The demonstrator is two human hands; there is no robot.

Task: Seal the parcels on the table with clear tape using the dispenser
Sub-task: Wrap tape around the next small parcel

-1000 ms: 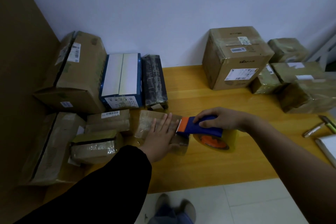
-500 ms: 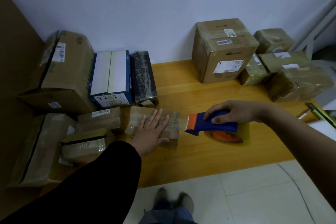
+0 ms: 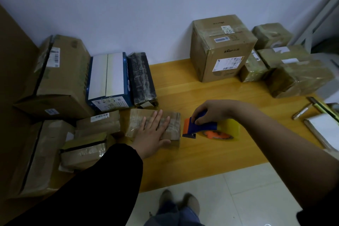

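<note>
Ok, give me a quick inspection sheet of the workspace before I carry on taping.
Surface: glossy yellow wooden table.
Job's things: small parcel at the front; tape dispenser just right of it; large box back right; other parcels piled left and right.
Clutter: pens and a white pad at the right edge.
Hands: left hand flat on the small parcel; right hand grips the tape dispenser.
Cables: nothing seen.
Surroundings: pale wall, tiled floor.
</note>
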